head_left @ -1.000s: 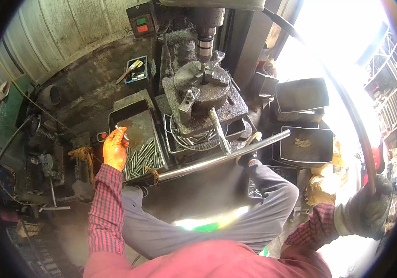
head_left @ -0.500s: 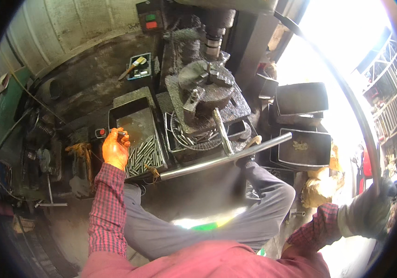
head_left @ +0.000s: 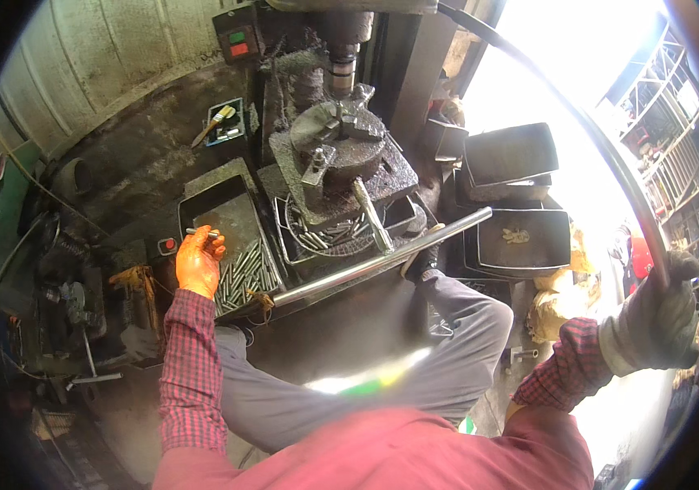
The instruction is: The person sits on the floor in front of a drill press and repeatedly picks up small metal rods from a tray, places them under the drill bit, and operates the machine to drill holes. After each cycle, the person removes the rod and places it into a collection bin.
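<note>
My left hand, in an orange glove, pinches a short metal pin between thumb and fingers. It is over the left side of a dark oily tray, where a heap of similar metal pins lies. My right hand, in a grey-white glove, is wrapped round the end of a long lever running up to the drilling machine's head. Ahead of me a round chuck sits on the machine table under the spindle; no hand touches it.
A shiny bar crosses in front of the trays, above my knees. More pins lie in a round basket below the chuck. Dark bins stand at the right. A brush rests on a small blue tray; a switch box is behind.
The whole view has shifted, so the machine and trays appear farther left and slightly higher. My left hand still holds the pin, now seen more side-on. My right hand stays on the lever.
</note>
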`<state>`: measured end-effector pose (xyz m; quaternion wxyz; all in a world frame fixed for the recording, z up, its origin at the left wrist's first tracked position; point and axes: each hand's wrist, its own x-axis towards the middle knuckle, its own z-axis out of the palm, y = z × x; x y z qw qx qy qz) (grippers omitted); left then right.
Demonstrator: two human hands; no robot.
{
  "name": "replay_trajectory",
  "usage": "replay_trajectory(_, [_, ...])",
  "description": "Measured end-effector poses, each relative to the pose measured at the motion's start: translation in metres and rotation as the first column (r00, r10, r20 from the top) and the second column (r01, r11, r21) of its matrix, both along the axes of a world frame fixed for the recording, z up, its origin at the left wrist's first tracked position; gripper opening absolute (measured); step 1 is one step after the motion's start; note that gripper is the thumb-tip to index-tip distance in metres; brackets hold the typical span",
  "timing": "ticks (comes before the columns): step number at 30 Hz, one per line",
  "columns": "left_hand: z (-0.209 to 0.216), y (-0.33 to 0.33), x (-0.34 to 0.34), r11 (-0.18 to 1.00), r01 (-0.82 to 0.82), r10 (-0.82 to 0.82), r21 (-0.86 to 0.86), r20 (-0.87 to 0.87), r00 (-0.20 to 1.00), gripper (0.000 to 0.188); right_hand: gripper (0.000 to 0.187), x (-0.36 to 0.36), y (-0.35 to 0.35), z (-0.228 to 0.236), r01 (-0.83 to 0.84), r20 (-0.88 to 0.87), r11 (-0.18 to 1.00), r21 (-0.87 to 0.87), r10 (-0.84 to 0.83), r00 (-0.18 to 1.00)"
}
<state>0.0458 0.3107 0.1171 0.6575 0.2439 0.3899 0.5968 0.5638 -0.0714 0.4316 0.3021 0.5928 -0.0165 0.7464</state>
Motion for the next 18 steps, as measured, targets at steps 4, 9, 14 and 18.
replay_trajectory(4, [-0.002,0.001,0.000,1.000,0.009,-0.009,0.002,-0.007,1.000,0.010,0.026,0.000,-0.001,0.005,0.003,-0.076,0.999,0.049,0.001,0.997])
replay_trajectory(9, [-0.013,0.007,-0.004,0.999,-0.027,0.027,-0.031,0.006,1.000,0.011,0.032,-0.004,0.005,0.018,-0.005,-0.162,0.994,0.109,0.022,0.987])
replay_trajectory(14, [-0.020,0.006,-0.015,0.998,-0.053,0.053,-0.019,-0.002,0.999,0.013,0.042,-0.016,0.011,0.037,-0.149,-0.011,0.988,0.042,0.150,0.989])
replay_trajectory(18, [-0.021,0.005,-0.025,0.995,-0.090,0.089,-0.053,-0.011,0.996,0.011,0.050,-0.010,0.013,0.055,-0.403,0.155,0.913,-0.065,0.408,0.900])
